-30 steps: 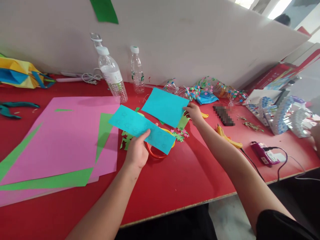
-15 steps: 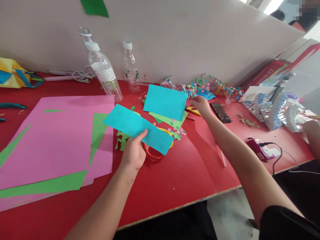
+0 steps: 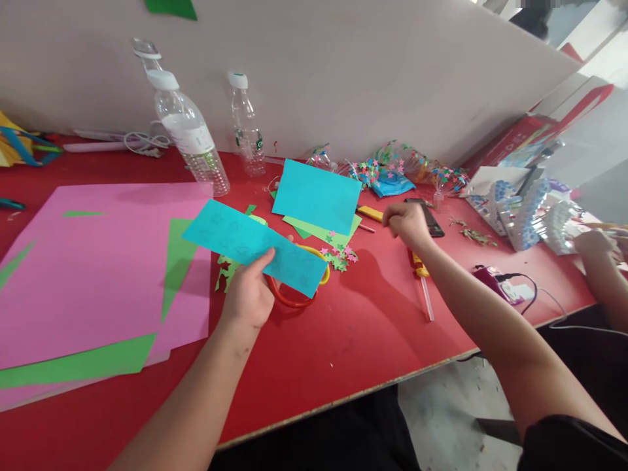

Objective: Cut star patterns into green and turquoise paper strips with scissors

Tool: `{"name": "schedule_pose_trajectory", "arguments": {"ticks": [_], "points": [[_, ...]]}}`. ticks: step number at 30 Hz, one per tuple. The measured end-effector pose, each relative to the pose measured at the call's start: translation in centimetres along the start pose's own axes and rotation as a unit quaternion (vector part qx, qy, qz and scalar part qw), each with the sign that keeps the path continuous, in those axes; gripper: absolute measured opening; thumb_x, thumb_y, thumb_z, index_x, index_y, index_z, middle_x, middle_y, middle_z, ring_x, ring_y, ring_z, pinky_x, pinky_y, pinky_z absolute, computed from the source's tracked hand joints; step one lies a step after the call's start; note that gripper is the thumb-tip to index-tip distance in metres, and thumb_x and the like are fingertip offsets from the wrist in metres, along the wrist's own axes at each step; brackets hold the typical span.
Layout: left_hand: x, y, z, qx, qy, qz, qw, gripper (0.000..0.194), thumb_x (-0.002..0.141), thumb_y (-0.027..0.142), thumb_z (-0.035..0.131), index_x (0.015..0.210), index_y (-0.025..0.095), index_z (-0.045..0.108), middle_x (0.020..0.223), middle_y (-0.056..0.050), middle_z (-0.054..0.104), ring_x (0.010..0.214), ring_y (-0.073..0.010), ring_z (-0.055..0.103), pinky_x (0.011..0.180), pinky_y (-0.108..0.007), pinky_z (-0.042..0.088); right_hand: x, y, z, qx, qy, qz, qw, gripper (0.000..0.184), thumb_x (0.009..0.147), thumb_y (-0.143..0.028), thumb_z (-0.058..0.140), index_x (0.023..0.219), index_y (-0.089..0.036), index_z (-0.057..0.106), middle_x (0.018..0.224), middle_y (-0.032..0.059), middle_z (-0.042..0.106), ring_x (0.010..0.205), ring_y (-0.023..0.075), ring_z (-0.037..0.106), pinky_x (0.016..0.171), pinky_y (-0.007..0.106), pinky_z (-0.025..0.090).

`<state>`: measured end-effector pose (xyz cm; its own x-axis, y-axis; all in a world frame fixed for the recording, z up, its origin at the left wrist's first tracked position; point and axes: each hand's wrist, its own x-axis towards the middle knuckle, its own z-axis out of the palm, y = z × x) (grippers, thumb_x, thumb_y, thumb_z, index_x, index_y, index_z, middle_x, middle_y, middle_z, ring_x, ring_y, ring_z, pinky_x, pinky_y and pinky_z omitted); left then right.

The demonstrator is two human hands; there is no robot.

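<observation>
My left hand (image 3: 252, 294) grips a narrow blue paper strip (image 3: 289, 258) with faint drawn outlines, thumb on top. Below the strip show the red and yellow loop handles of scissors (image 3: 294, 303); whether the hand touches them I cannot tell. Farther back, a larger blue sheet (image 3: 316, 196) lies over light green paper (image 3: 318, 229). My right hand (image 3: 407, 224) is above the table right of that sheet, fingers curled in, with nothing visible in them. Near it are a yellow cutter (image 3: 371, 213), a pencil (image 3: 367, 228) and a partly hidden yellow glue gun (image 3: 419, 265).
Pink sheets (image 3: 108, 261) with green pieces cover the left. Plastic bottles (image 3: 189, 137) stand at the back wall. Small paper stars (image 3: 339, 252) lie mid-table. At right are a phone (image 3: 435, 224), a purple power adapter (image 3: 493, 281) and another person's hand (image 3: 593, 245).
My right hand has let go of the larger blue sheet, which now lies on the table. It drew away rightward and its fingers curled. The left hand keeps the strip; the view shifted right.
</observation>
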<state>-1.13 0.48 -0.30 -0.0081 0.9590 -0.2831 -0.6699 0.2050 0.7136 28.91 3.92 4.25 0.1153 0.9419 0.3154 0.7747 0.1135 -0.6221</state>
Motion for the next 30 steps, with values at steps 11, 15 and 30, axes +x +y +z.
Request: {"name": "schedule_pose_trajectory", "arguments": {"ticks": [11,15,30], "points": [[0.4,0.3,-0.3,-0.005,-0.015,0.011,1.000,0.033,0.078,0.019,0.071,0.111,0.020,0.071,0.101,-0.009,0.079,0.108,-0.0272,0.072,0.099,-0.041,0.057,-1.8,-1.0,8.4,-0.094,-0.221,-0.190,0.952,0.038,0.088,-0.005,0.045,0.121,-0.013,0.064,0.127,0.0179,0.066,0.117,0.0272,0.059,0.101,0.045,0.047],[0.7,0.4,-0.3,-0.009,0.006,0.006,1.000,0.031,0.077,0.018,0.071,0.109,0.018,0.071,0.099,-0.008,0.079,0.103,-0.0261,0.073,0.097,-0.040,0.057,-2.1,-1.3,8.3,-0.085,-0.246,-0.197,0.945,0.043,0.080,0.005,0.043,0.106,-0.016,0.070,0.101,0.0105,0.074,0.098,0.0224,0.065,0.090,0.037,0.052],[0.5,0.4,-0.2,-0.027,0.003,-0.009,1.000,0.027,0.078,0.017,0.070,0.105,0.020,0.072,0.093,-0.007,0.079,0.101,-0.0242,0.074,0.094,-0.037,0.059,1.2,0.5,6.8,0.065,-0.051,0.173,0.982,0.031,0.084,-0.040,0.059,0.107,-0.020,0.053,0.101,0.0119,0.067,0.091,0.0259,0.067,0.077,0.041,0.055]]}}
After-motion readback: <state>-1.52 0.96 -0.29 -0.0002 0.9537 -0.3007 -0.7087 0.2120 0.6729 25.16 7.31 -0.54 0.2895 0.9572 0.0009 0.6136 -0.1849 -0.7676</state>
